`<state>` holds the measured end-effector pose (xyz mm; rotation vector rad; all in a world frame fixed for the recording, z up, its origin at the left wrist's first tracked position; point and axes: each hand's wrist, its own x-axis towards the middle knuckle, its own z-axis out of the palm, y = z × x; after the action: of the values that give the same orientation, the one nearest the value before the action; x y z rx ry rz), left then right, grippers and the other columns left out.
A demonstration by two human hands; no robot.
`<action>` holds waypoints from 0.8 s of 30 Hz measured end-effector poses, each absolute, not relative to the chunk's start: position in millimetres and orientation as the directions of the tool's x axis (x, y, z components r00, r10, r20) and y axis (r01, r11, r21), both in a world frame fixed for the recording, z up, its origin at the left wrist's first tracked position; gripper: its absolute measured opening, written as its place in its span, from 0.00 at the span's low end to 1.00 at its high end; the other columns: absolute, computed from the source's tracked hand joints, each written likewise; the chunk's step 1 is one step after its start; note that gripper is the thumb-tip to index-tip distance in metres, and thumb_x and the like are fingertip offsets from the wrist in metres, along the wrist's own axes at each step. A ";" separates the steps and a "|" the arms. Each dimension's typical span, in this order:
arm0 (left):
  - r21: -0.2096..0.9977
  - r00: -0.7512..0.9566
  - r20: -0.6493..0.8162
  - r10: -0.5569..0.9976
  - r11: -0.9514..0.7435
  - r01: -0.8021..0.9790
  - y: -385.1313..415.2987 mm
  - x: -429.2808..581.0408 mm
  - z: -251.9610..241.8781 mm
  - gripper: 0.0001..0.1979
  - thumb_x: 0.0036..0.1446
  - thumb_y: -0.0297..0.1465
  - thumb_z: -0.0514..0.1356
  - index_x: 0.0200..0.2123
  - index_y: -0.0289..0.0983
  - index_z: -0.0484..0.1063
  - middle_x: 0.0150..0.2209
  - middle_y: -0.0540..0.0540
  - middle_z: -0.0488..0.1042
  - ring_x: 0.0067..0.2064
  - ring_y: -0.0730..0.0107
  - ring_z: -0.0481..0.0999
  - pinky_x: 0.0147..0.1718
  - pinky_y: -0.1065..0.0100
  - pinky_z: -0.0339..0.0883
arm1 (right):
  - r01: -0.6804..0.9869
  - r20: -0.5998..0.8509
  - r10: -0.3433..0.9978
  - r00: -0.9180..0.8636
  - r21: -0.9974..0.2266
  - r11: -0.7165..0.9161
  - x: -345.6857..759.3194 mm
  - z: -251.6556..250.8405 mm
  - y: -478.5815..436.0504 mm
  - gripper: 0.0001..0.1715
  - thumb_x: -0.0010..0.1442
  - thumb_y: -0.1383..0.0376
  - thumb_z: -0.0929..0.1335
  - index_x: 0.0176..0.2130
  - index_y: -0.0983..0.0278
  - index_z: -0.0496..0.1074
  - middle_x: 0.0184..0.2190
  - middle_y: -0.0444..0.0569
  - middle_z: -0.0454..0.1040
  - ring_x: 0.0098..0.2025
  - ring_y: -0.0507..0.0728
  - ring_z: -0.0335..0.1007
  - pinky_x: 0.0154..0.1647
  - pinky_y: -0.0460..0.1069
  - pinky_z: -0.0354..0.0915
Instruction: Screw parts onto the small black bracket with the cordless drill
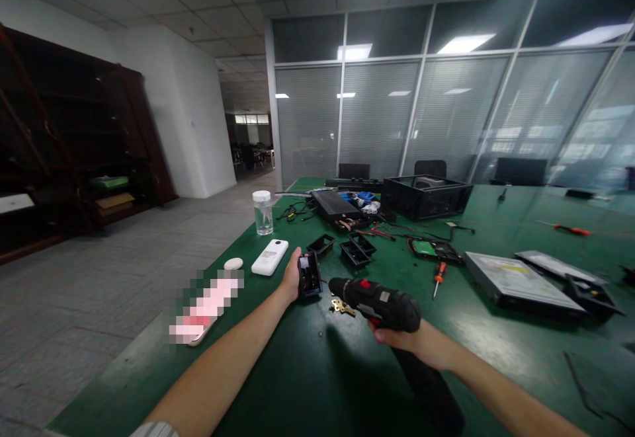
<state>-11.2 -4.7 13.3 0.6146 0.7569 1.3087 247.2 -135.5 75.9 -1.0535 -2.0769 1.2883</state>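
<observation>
My left hand [292, 277] grips a small black box-like plastic housing [310, 275] by its left side, its hollow side facing me. In my right hand [414, 341] is a black cordless drill [380, 301] with red switches, held by the handle and pointing left toward the housing. A short gap separates the drill's nose from the housing. Several small brass-coloured metal pieces [342, 307] lie on the green table just below the nose. Beyond the housing sit more black plastic frames [356, 252].
A clear jar [264, 215], a white power bank-like device [270, 257] and a white oval object [233, 264] stand left. Behind is a black computer case [427, 198]. To the right lie an orange screwdriver [439, 279], a circuit board [431, 248] and a disc drive [518, 283].
</observation>
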 end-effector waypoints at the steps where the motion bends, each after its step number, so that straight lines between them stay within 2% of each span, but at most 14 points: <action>1: 0.769 0.093 -0.144 0.985 0.171 -0.616 -5.1 -11.0 13.8 0.20 0.48 0.47 0.53 0.31 0.35 0.66 0.25 0.45 0.73 0.25 0.68 0.73 0.22 0.69 0.65 | 0.360 0.001 0.808 -0.590 -0.895 0.264 247.3 75.7 -135.4 0.17 0.52 0.54 0.66 0.34 0.66 0.67 0.29 0.46 0.66 0.33 0.55 0.61 0.35 0.48 0.61; 16: 0.768 0.082 -0.132 0.988 0.155 -0.621 -5.7 -11.3 14.4 0.20 0.48 0.47 0.54 0.31 0.35 0.66 0.25 0.46 0.73 0.25 0.68 0.73 0.22 0.69 0.65 | 0.323 0.019 0.796 -0.605 -0.908 0.267 248.5 74.9 -134.6 0.16 0.52 0.56 0.66 0.35 0.66 0.67 0.31 0.46 0.66 0.35 0.55 0.61 0.37 0.49 0.61; 24: 0.758 0.108 -0.153 0.982 0.187 -0.625 -5.9 -10.8 15.3 0.20 0.49 0.47 0.52 0.31 0.34 0.66 0.25 0.45 0.73 0.24 0.68 0.73 0.22 0.69 0.65 | 0.361 0.005 0.801 -0.598 -0.891 0.275 247.9 74.0 -133.8 0.18 0.51 0.54 0.66 0.34 0.66 0.67 0.30 0.46 0.66 0.34 0.55 0.62 0.35 0.49 0.62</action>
<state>-10.8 -5.9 15.3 0.5986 0.7442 1.2915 247.9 -133.8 74.0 -1.0447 -2.0915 1.2781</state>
